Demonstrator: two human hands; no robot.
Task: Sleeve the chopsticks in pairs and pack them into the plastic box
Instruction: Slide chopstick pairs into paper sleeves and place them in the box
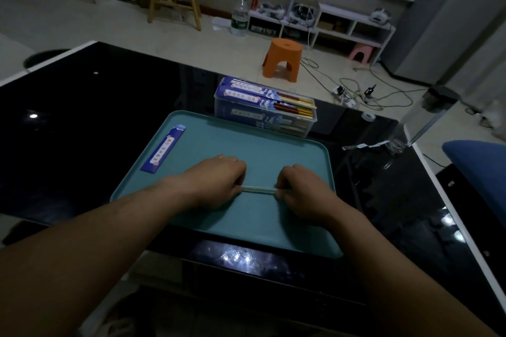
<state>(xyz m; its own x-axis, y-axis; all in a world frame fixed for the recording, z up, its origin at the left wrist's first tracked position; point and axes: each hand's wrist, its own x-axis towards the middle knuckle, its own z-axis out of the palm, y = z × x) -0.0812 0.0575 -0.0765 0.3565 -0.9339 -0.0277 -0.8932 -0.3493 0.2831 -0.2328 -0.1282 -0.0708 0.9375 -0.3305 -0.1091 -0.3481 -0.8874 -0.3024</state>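
Step in hand, as judged: a pair is being evened up before sleeving. A pair of pale chopsticks (258,189) is held low over the teal tray (273,150), lying left-to-right, w/ one end gripped by the left hand (216,183) and the other by the right hand (301,190). The fingers (238,181) of both hands are curled round the sticks' ends, so only the mid section is seen btwn the two fists. Whether the sticks touch the tray can't be told.

One empty blue-and-white sleeve (163,149) is laid flat at the tray's far-left edge, well apart from the hands. The plastic box (246,115) is stood on the dark tabletop (82,117) just beyond the tray's far edge. It is seen stacked near full w/ sleeved pairs (262,96), red-and-gold ends poking out to the right. No other loose sticks are seen on the tray, so the task is judged nearly done, prob. the last pair.

Nxt move, as judged: one hand is to be freed (the left is nearer) and the sleeve fetched, w/ the pair pinched together by the other. The sleeve's mouth must be opened and both tips fed in at once; which end is the open one can't be made out. The sleeved pair is then to be laid atop the stack in the box, aligned w/ the rest.
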